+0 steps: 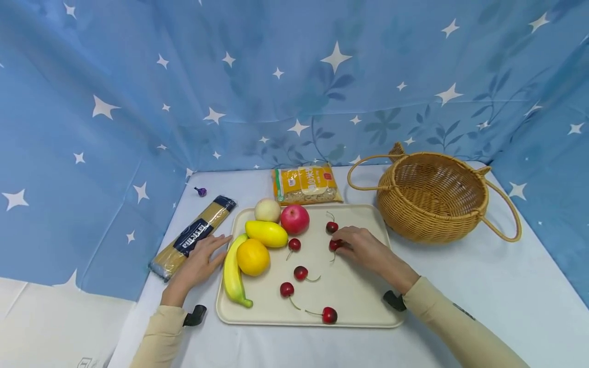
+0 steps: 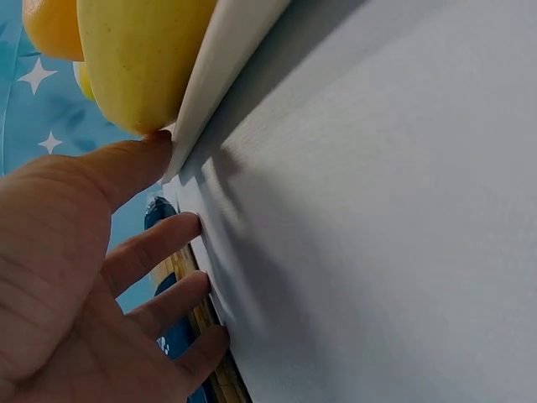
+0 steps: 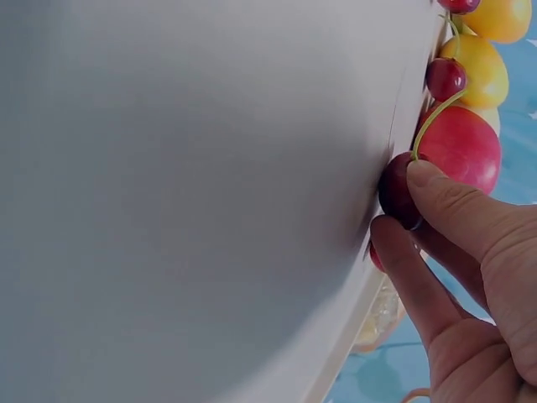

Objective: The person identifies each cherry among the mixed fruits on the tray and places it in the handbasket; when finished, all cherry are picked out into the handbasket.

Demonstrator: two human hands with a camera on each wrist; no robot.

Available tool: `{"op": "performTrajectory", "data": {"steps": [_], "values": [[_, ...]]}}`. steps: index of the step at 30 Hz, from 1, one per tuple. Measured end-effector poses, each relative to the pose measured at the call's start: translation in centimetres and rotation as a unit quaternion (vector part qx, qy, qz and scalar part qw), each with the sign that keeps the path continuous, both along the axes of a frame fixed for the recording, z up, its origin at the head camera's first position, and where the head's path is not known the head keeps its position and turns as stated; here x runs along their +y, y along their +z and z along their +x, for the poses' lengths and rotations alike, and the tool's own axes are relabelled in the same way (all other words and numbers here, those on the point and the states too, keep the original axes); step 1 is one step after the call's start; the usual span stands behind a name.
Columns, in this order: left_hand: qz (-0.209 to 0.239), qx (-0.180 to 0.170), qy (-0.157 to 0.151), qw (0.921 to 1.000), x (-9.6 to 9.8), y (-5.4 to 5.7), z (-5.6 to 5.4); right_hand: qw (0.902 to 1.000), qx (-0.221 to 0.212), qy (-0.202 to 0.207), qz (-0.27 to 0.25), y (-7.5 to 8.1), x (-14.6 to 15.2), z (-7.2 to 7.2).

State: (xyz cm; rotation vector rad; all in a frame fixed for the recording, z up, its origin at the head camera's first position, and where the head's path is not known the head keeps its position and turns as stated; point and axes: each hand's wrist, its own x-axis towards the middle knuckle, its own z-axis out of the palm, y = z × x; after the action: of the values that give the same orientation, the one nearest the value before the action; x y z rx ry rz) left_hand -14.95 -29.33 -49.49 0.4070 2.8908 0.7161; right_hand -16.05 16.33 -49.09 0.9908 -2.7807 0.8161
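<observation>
Between thumb and fingers, my right hand (image 1: 363, 248) pinches a dark red cherry (image 3: 398, 191) with a green stem, low over the cream tray (image 1: 359, 296). Another cherry (image 1: 332, 227) lies just behind it, and several more are spread over the tray's middle and front. My left hand (image 1: 200, 263) holds nothing; its fingers are spread on the table at the tray's left edge, the thumb at the rim beside the banana (image 1: 233, 276). Grouped at the tray's left are an orange (image 1: 253, 257), a yellow mango-like fruit (image 1: 267, 233), a red pomegranate-like fruit (image 1: 295, 219) and a pale round fruit (image 1: 267, 210).
A wicker basket (image 1: 432, 214) with two looped handles stands right of the tray. Behind the tray lies a yellow bag of grain (image 1: 306, 185). A pasta packet (image 1: 193, 237) lies beyond my left hand, and a small purple wrapped item (image 1: 200, 191) sits at the back left.
</observation>
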Motion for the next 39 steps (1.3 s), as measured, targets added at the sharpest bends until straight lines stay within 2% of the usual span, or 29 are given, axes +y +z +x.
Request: {"op": "performTrajectory", "data": {"steps": [5,13,16,20,24,29,33,39], "values": [[-0.004,-0.006,0.0,1.0,-0.1,0.1,0.0,0.9998,-0.007,0.014,-0.012,-0.1,0.1,-0.3],[0.002,0.011,-0.008,0.9999,-0.2,-0.1,0.1,0.9993,0.024,0.027,-0.012,-0.1,0.4,-0.2],[0.003,0.006,-0.005,1.0,-0.3,-0.1,0.1,0.9996,0.013,0.023,-0.01,0.2,0.5,-0.1],[0.004,0.007,-0.008,0.9999,-0.3,-0.1,0.2,1.0,-0.003,0.007,-0.006,1.0,0.7,0.1],[0.002,0.007,-0.008,0.9999,-0.2,0.0,0.2,0.9999,0.01,0.0,-0.011,2.0,1.0,0.3],[0.008,-0.004,0.003,1.0,-0.5,-0.3,0.5,0.9985,0.03,-0.004,-0.045,3.4,1.6,0.0],[0.025,-0.015,0.01,0.9995,-0.6,-0.4,0.8,0.9971,0.015,-0.018,-0.073,4.8,2.4,-0.3],[0.044,-0.015,0.016,0.9988,-0.4,-0.6,0.5,0.9925,-0.017,-0.044,-0.113,7.2,3.7,-0.9]]}}
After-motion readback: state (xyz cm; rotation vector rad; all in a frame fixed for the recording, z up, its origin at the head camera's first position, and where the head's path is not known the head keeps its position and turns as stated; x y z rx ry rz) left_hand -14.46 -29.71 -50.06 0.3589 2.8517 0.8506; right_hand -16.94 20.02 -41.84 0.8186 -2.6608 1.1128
